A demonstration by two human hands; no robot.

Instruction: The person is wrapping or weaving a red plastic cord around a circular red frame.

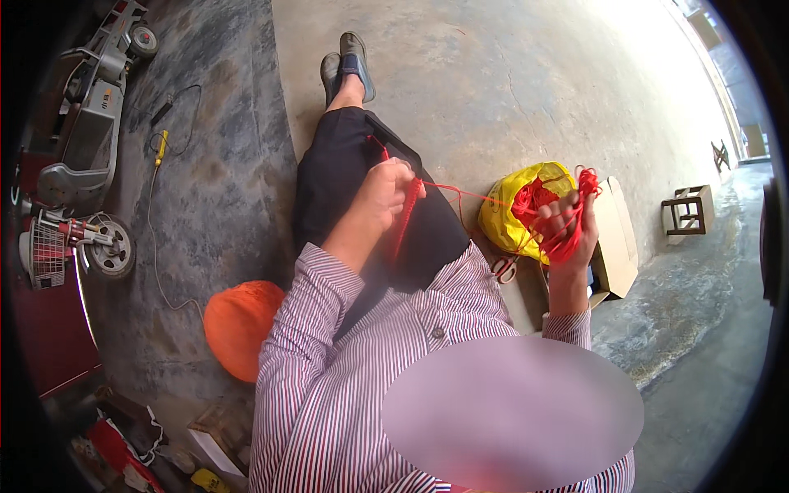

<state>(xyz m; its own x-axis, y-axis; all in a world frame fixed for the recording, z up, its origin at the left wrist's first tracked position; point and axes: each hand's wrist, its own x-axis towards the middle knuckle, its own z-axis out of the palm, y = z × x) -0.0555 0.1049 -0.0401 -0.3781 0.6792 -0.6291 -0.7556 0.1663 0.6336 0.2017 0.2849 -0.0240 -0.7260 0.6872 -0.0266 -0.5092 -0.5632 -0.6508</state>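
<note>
My left hand [381,195] is closed over my lap and pinches a narrow red braided cord [408,217]. One end of the braid hangs down over my dark trousers [337,177]; a short red end sticks out above the fist. From there a thin red strand runs right, toward my right hand [582,238]. That hand is raised, fingers curled, with loose loops of red cord [565,243] hung around the fingers and palm. Just beside it sits a yellow plastic bag [496,220], open at the top, with a tangle of red cord [530,200] inside.
Scissors [505,269] lie below the bag, by an open cardboard box [618,238]. An orange round seat [240,329] stands to my left. A yellow-handled tool [162,146] with a cable lies on the floor near a scooter [90,140]. A small wooden stool [689,210] stands far right.
</note>
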